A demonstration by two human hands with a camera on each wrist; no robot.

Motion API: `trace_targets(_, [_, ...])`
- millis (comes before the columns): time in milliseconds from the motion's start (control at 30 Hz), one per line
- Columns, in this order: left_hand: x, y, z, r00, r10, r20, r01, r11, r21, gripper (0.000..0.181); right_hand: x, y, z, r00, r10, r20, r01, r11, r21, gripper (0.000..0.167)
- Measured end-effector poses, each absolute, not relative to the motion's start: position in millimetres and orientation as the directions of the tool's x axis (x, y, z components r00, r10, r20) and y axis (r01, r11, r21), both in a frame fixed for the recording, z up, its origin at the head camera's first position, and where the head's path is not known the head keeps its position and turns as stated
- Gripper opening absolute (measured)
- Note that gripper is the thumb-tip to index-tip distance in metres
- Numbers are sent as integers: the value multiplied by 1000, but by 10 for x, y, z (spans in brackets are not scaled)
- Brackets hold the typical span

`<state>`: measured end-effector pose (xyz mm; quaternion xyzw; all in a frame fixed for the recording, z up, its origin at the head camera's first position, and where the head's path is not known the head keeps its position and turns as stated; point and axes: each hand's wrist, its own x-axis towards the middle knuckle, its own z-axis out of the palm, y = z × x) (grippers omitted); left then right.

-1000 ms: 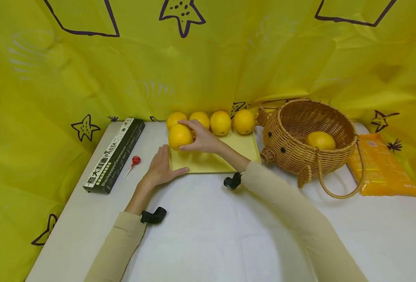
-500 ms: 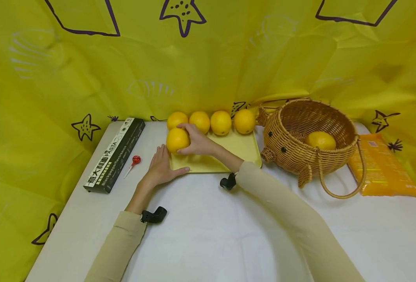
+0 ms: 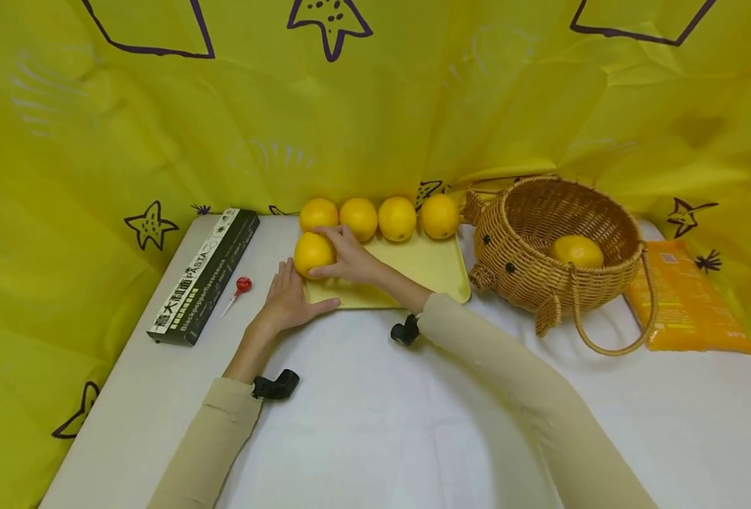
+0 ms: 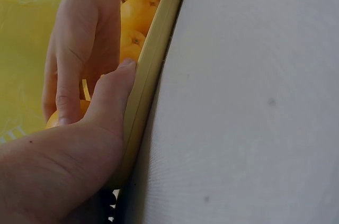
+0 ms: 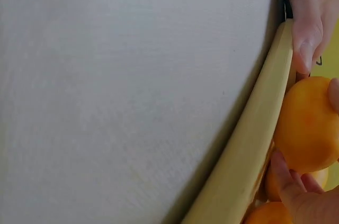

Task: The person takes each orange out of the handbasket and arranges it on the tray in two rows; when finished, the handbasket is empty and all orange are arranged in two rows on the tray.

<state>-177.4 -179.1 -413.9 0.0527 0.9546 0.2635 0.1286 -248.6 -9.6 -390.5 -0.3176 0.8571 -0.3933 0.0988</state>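
In the head view my right hand [image 3: 355, 260] grips an orange [image 3: 314, 255] at the left end of a pale yellow tray [image 3: 413, 272]. My left hand [image 3: 289, 300] touches the tray's left front corner, fingers straight along the left side and thumb by the front edge. Behind the gripped orange, several oranges [image 3: 397, 219] stand in a row along the tray's back. The right wrist view shows the held orange [image 5: 308, 124] between thumb and fingers, near my left hand [image 5: 312, 12]. In the left wrist view my left thumb lies against the tray rim [image 4: 151, 60].
A wicker basket [image 3: 528, 283] with an animal face stands right of the tray, a yellow-orange fruit [image 3: 576, 252] inside. Beyond it lies an orange packet [image 3: 687, 297]. At the left are a red lollipop [image 3: 243, 285] and a long black and white pasta box [image 3: 203, 277]. A yellow curtain [image 3: 375, 106] hangs behind.
My right hand has moved the gripped orange left and slightly toward the front, close to my left fingers. My left hand keeps its place at the tray corner.
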Motion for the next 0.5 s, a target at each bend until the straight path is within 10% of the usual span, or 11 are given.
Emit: trace_targets(500, [-1790, -1810, -4141, -960, 175, -221, 42, 865, 499, 121, -2219, 185, -3467, -772, -620, 142, -536, 514, -670, 85])
